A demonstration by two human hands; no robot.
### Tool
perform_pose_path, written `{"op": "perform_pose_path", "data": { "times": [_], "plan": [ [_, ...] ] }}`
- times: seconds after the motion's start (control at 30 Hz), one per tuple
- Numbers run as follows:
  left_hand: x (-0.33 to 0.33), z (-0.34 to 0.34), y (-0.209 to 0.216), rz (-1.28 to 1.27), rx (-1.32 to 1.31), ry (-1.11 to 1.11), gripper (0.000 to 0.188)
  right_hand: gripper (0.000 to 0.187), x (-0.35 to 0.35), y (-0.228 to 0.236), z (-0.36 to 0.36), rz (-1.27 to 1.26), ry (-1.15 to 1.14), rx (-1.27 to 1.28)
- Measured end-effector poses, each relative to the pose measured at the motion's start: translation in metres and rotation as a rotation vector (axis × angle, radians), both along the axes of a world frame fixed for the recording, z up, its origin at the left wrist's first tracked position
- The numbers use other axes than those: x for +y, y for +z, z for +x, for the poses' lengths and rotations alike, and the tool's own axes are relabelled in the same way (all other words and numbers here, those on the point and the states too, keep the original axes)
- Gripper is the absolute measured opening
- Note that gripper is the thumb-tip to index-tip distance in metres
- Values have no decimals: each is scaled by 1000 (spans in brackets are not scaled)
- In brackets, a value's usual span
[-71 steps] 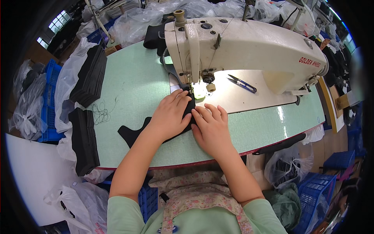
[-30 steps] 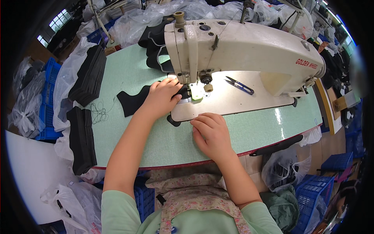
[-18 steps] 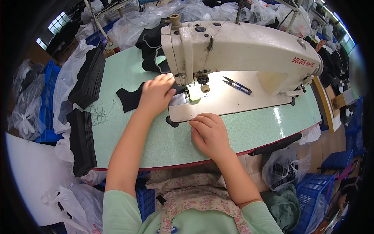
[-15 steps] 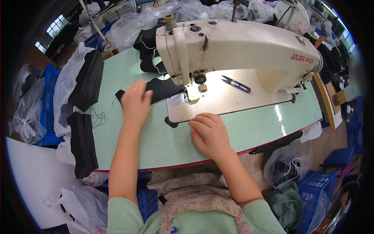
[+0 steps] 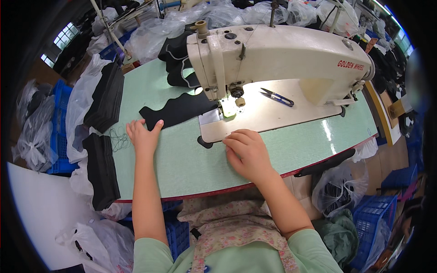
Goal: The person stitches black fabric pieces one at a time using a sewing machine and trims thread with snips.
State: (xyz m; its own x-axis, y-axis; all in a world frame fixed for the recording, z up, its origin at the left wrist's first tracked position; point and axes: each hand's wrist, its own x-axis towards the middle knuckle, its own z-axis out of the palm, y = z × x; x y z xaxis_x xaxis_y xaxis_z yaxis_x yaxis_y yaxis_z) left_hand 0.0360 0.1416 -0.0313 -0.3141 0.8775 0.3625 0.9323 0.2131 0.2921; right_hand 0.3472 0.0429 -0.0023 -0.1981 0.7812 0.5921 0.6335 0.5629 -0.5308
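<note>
A black fabric piece (image 5: 180,110) with a wavy far edge lies flat on the pale green tabletop (image 5: 191,164). Its right end sits by the presser foot of the white sewing machine (image 5: 277,48). My left hand (image 5: 144,137) is at the fabric's lower left corner, fingers spread and thumb along the near edge, holding nothing. At the front edge of the machine bed (image 5: 268,116), my right hand (image 5: 249,154) rests with its fingers bent together. Anything inside those fingers is hidden.
Thread snips (image 5: 277,97) lie on the machine bed. Stacks of black cut pieces (image 5: 107,98) line the table's left side, near loose thread (image 5: 119,140). Stitched black pieces (image 5: 180,59) are bunched behind the machine head. Blue crates (image 5: 373,227) stand below, right.
My left hand has come off the fabric's top toward me and left, its fingers spreading. The fabric's wavy edge now shows. My right hand stays by the machine bed.
</note>
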Motion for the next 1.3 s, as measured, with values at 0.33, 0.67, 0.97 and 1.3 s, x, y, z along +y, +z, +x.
{"op": "perform_pose_path", "data": {
  "times": [0.33, 0.67, 0.97, 1.3],
  "plan": [
    [-62, 71, 47, 390, -330, -719, 28, 30, -6, 26, -20, -357, 100, 249],
    [-72, 105, 94, 265, 191, -933, 38, 36, 8, 24, -15, -77, 108, 122],
    [-62, 116, 46, 56, 515, -941, 44, 32, 8, 1, -15, -67, -8, -217],
    [-50, 128, 41, 54, 514, -923, 41, 29, 20, -15, -13, -63, -84, -143]
  ]
}}
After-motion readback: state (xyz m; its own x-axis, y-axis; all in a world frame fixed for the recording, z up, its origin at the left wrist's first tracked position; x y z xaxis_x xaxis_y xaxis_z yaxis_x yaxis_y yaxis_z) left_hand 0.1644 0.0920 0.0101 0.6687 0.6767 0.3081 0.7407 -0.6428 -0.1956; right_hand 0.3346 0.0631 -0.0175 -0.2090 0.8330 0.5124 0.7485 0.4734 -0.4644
